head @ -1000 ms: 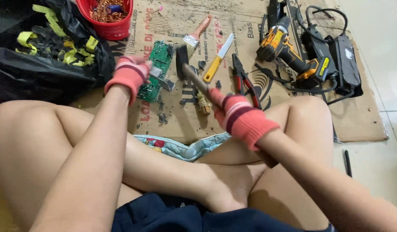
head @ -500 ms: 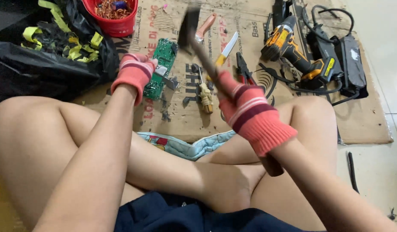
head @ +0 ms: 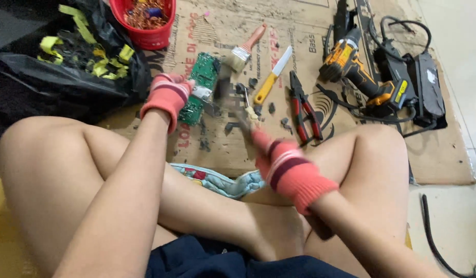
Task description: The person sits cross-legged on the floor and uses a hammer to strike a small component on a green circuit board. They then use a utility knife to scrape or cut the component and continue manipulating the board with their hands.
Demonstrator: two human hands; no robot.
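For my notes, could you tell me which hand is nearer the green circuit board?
Left. The left hand rests on the green circuit board; the right hand is off to its right, gripping a hammer.

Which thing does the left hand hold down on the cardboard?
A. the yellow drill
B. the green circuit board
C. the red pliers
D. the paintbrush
B: the gloved left hand rests on the green circuit board, while the drill, pliers and paintbrush lie apart from it, farther to the right.
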